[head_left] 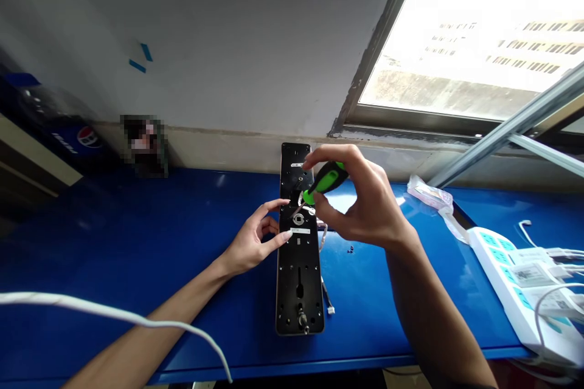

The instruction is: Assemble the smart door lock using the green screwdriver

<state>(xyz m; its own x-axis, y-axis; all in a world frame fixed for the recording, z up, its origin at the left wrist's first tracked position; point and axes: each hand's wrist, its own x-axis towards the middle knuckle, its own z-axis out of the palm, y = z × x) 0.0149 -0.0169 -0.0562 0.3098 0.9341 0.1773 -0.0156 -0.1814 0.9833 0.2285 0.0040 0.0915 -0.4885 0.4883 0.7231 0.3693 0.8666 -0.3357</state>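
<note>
A long black metal plate assembly (300, 279) lies lengthwise on the blue table, with holes, white labels and a spindle at its near end. My left hand (258, 237) rests at its left edge, fingertips on the plate and thumb beside a white label. Above the plate my right hand (365, 200) grips a green and black screwdriver (327, 181), its shaft slanting down to the left toward the plate near a round metal fitting (298, 219). Whether the tip sits on a screw is too small to tell. White wires (323, 236) emerge at the plate's right side.
Several small dark screws (351, 250) lie right of the plate. A connector cable (330, 309) sits by its lower right. Farther right are a white power strip (502, 279) and a plastic packet (429, 192). A white cable (114, 313) crosses the lower left. A Pepsi bottle (73, 137) stands far left.
</note>
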